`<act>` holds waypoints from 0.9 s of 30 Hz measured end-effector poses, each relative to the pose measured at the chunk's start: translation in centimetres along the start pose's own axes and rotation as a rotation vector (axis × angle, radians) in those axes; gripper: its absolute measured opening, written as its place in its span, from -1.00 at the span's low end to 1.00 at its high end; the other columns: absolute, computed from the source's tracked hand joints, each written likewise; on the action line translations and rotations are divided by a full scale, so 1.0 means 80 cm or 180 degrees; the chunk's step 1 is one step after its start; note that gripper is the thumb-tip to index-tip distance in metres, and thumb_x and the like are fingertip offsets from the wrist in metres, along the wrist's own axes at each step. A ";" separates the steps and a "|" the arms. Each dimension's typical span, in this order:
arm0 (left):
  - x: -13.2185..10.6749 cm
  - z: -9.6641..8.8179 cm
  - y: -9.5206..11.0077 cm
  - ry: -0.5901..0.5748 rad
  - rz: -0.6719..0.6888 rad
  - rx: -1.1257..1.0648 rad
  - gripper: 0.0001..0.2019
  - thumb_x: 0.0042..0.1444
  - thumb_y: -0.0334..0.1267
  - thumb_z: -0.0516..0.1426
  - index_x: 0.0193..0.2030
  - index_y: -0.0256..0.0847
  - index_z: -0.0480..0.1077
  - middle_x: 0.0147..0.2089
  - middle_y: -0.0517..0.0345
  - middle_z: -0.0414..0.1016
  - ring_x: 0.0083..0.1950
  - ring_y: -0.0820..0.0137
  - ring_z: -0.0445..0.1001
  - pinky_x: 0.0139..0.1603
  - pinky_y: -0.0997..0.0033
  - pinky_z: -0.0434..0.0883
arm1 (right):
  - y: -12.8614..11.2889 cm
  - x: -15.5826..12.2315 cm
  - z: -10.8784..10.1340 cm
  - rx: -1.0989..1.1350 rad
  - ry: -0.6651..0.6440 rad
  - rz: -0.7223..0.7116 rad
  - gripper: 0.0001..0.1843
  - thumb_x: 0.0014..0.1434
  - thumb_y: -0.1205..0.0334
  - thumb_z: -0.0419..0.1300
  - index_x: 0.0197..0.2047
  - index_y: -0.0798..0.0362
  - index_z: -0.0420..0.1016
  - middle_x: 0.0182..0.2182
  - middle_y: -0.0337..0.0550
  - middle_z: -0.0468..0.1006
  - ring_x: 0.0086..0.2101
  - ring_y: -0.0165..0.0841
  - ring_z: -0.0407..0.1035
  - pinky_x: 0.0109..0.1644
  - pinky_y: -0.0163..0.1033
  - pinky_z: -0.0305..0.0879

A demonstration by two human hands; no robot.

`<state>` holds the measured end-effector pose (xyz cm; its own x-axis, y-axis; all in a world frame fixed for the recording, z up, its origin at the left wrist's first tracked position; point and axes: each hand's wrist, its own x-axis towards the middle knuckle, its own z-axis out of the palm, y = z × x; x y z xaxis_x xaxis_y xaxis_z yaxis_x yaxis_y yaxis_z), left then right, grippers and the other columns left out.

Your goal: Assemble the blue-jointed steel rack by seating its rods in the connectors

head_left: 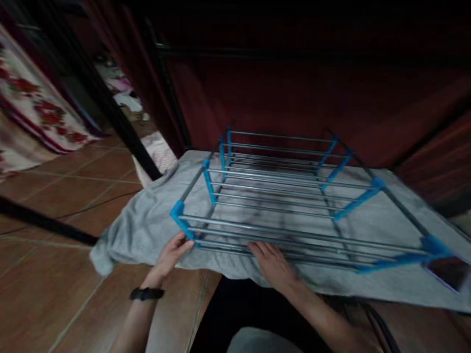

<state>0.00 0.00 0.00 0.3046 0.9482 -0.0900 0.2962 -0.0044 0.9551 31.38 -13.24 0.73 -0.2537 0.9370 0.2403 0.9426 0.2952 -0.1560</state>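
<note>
A shoe rack (272, 226) of grey metal tubes with bright blue plastic end brackets lies before me on a grey blanket (143, 230). My left hand (176, 250), a dark band at its wrist, has its thumb and fingers closed on the near left blue bracket (181, 220), at its lower end. My right hand (271, 262) is on the near lower tubes, left of their far right end. Its fingers lie together and bend over a tube; the thumb is hidden. Blue brackets also join the tubes along the right side.
A phone-like dark slab (447, 272) lies by the rack's right corner. Black metal posts (121, 127) stand at the left, over a tiled floor (55, 284). Dark red cloth (294, 103) hangs behind the rack. Flowered fabric (40, 108) hangs at far left.
</note>
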 end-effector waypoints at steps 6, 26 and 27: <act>0.017 -0.010 -0.017 0.0044 -0.0072 0.0170 -0.48 -0.11 0.17 0.28 -0.12 -0.17 0.50 -0.04 0.04 0.58 0.09 0.10 0.47 0.19 0.11 0.38 | -0.021 -0.027 0.006 0.0141 0.0240 -0.0551 -0.61 0.31 0.35 0.04 0.19 -0.02 0.30 0.13 -0.13 0.40 0.05 -0.28 0.26 0.14 -0.15 0.22; 0.016 -0.005 -0.006 0.0052 -0.0261 0.0084 -0.45 -0.21 0.13 0.33 -0.13 -0.20 0.51 -0.06 0.02 0.59 0.09 0.05 0.46 0.25 0.00 0.30 | -0.030 0.068 0.076 0.0542 -0.0775 0.0033 -0.68 0.21 0.44 0.04 0.02 0.08 0.41 -0.04 -0.01 0.54 -0.08 -0.23 0.45 0.01 -0.15 0.37; 0.013 -0.005 -0.004 0.0004 -0.0220 0.0042 -0.46 -0.20 0.13 0.32 -0.15 -0.21 0.51 -0.07 0.01 0.59 0.06 0.06 0.48 0.22 0.01 0.32 | -0.030 0.075 0.074 0.0683 -0.0856 -0.0007 -0.68 0.18 0.44 0.06 -0.02 0.08 0.44 -0.06 -0.03 0.56 -0.09 -0.23 0.46 0.02 -0.16 0.36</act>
<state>-0.13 1.10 -0.25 0.2818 0.9468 -0.1552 0.3284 0.0569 0.9428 26.30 -7.23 -3.13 -0.3306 0.9436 -0.0158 0.8821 0.3030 -0.3606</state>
